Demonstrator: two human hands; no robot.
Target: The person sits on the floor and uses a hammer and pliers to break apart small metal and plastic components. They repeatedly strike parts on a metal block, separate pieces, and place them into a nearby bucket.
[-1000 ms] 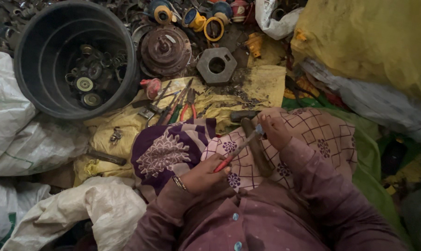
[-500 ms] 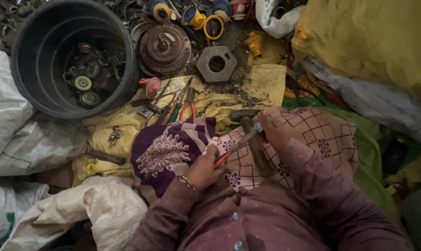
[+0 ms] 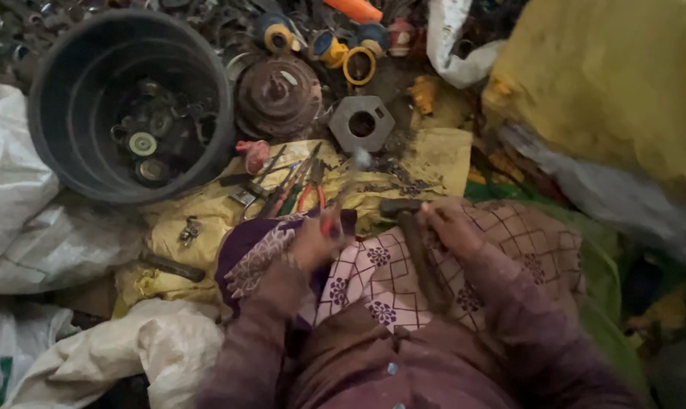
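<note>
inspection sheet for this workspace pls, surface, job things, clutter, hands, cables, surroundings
surface: yellow cloth on the ground, creased and dirty
job's things: red-handled tool in left hand; hammer in right hand
clutter: pliers, grey hexagonal nut, rusty round part, yellow rings, black bucket with small round parts
hands: both closed on tools over the lap, blurred
cables: nothing seen
surroundings: white sacks at left, yellow sack at right
</note>
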